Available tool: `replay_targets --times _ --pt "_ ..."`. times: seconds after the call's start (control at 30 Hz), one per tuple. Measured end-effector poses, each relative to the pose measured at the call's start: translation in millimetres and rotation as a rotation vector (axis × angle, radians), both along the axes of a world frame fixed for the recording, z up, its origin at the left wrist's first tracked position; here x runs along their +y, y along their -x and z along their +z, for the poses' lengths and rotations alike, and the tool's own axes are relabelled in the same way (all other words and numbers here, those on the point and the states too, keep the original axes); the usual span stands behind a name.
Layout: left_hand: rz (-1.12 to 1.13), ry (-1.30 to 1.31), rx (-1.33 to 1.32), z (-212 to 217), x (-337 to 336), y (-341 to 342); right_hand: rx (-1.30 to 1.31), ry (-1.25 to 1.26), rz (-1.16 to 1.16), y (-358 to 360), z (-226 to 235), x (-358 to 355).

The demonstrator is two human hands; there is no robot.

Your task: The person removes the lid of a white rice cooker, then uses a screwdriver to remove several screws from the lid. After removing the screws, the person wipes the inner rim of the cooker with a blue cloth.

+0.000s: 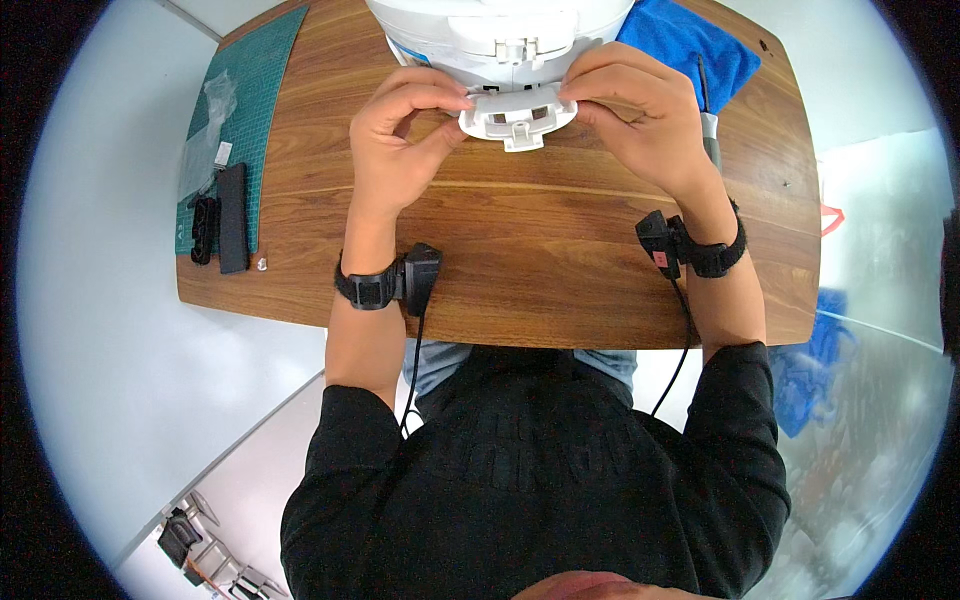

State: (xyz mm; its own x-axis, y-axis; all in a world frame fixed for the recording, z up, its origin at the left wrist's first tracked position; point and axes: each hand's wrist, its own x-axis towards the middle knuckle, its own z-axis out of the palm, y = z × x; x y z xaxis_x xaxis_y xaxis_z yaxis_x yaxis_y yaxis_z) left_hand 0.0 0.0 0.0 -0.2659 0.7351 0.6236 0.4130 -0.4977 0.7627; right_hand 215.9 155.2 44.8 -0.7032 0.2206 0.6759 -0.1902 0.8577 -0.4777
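Note:
Both my hands grip a small white curved plastic part (519, 118) with rectangular openings and a tab on its near side. My left hand (400, 130) pinches its left end between thumb and fingers. At the right end, my right hand (635, 115) pinches it the same way. Just beyond the part stands a large rounded white appliance (500, 45) with a latch-like fitting on its front. The part is held close against the lower front of this appliance; whether it is attached there I cannot tell.
A blue cloth (690, 50) lies at the back right, with a screwdriver-like tool (709, 130) beside my right wrist. On the left, a green cutting mat (255, 90) carries a clear plastic bag (215, 120) and a dark long block (233, 215). Cables hang from my wrist straps.

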Motion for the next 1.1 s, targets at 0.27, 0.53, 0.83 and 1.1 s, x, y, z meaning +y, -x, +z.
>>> replay_targets --times 0.27,0.53,0.83,1.1 --pt "0.038 -0.013 -0.028 1.4 2.9 2.9 0.062 0.121 -0.014 8.2 -5.8 -4.8" --pt "0.014 -0.043 0.024 2.8 -1.6 1.0 0.044 0.073 0.018 2.4 -0.1 -5.5" --pt "-0.018 0.129 -0.169 1.9 2.6 -19.5 0.038 0.399 -0.159 -4.1 11.7 -19.5" --pt "-0.333 0.441 0.02 36.3 27.2 -80.7 0.035 0.647 -0.642 -136.9 10.2 25.1"
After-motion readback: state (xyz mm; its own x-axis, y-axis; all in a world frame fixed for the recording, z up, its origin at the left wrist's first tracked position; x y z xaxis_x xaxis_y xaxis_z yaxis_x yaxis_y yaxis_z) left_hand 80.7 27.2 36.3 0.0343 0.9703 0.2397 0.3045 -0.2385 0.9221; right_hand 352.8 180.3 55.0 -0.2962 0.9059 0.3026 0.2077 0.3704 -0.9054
